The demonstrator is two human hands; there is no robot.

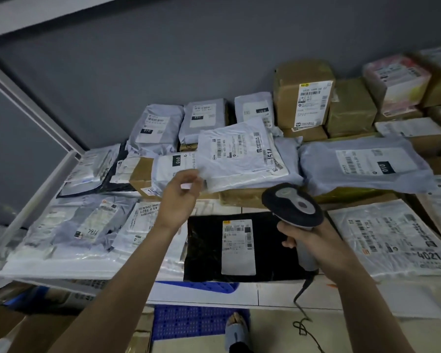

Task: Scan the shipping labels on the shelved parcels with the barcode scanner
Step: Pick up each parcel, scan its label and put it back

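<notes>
My right hand [308, 238] grips the handle of a grey and black barcode scanner [292, 207], whose head points toward the parcels at the middle of the shelf. My left hand [180, 197] pinches the near left corner of a pale grey poly mailer [239, 156], lifting it tilted so its white shipping label [242, 149] faces up. A black bag [239, 248] with a white label lies on the shelf below the scanner. Other labelled grey mailers and brown boxes cover the shelf.
A tall taped cardboard box [303, 95] and more boxes stand at the back right. A large white mailer [392, 238] lies at the right front. A metal shelf post [33, 105] runs along the left. Blue crates [194, 319] and my sandalled foot [236, 327] are below the shelf edge.
</notes>
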